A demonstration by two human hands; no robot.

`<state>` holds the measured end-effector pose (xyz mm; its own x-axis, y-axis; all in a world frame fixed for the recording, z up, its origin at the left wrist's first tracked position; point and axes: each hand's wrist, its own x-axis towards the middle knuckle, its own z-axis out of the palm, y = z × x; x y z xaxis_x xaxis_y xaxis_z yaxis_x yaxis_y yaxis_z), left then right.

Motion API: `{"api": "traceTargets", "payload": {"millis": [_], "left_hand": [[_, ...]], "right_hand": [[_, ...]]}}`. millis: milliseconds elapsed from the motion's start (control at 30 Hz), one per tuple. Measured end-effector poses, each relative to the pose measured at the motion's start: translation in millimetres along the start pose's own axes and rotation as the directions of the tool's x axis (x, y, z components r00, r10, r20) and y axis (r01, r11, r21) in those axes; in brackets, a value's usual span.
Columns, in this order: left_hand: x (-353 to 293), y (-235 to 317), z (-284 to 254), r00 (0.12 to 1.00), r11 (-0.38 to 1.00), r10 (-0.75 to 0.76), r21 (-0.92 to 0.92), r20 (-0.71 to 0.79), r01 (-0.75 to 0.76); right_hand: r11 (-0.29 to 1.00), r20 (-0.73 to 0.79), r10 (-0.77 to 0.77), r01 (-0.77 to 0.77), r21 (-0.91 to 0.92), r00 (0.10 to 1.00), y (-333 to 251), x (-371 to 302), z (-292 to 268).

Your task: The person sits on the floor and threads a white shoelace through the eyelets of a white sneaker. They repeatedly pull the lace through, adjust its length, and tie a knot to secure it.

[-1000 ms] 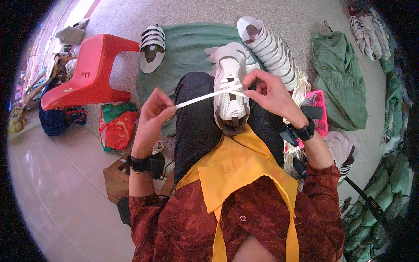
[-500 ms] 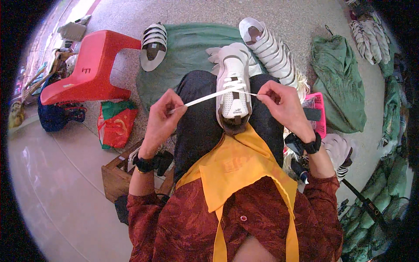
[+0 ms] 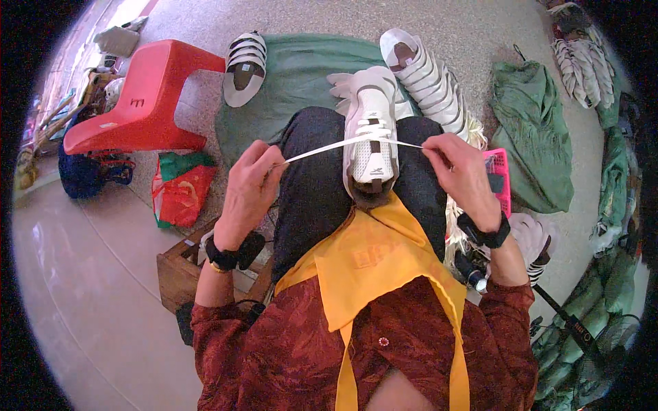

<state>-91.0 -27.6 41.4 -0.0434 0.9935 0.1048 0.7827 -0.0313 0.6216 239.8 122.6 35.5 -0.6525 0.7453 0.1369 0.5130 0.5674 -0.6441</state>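
A white lace [image 3: 319, 150] is stretched taut between my two hands, passing across the front opening of a white and grey sneaker upper [image 3: 369, 103]. Toe pointing away from me, the upper rests between my knees, with its white mesh tongue [image 3: 375, 168] nearer to me. My left hand [image 3: 250, 188] pinches one lace end, left of the upper. On the other side, my right hand [image 3: 460, 171] pinches the opposite end between thumb and fingers. Several lace rows lie across the throat of the upper. Whether a sole is attached is hidden.
Beyond my knees, a green cloth [image 3: 301, 75] carries a row of nested uppers [image 3: 439, 89] and a smaller stack [image 3: 245, 68]. A red chair [image 3: 147, 96] stands left, a wooden stool [image 3: 179, 270] nearer. Right are a pink basket [image 3: 506, 181] and a green sack [image 3: 534, 137].
My hands have drawn slightly farther apart, the right one outward and the left a little down and outward. The lace now lies tighter and lower-angled across the upper.
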Motion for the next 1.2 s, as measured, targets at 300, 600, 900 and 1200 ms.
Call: {"api": "traceTargets", "payload": {"millis": [300,600,900,1200], "left_hand": [[-25.2,-19.0,-9.9,0.996,0.984,0.058,0.170,-0.068,-0.045],[-64.7,-74.3,-31.8,0.957,0.942,-0.223,0.212,-0.184,0.260],[-135.9,-195.5,-99.5,0.887,0.866,-0.326,0.273,-0.326,0.418],[-133.9,-209.3,-132.1,0.817,0.809,-0.468,0.208,-0.338,0.550]], "right_hand": [[0.965,-0.175,0.231,-0.248,-0.083,0.957,41.2,-44.2,-39.2],[0.906,-0.277,0.350,-0.398,-0.143,0.895,95.6,-93.0,-76.8],[0.784,-0.361,0.531,-0.606,-0.132,0.766,198.8,-153.1,-116.0],[0.777,-0.370,0.553,-0.622,-0.093,0.746,257.4,-183.4,-141.5]]}}
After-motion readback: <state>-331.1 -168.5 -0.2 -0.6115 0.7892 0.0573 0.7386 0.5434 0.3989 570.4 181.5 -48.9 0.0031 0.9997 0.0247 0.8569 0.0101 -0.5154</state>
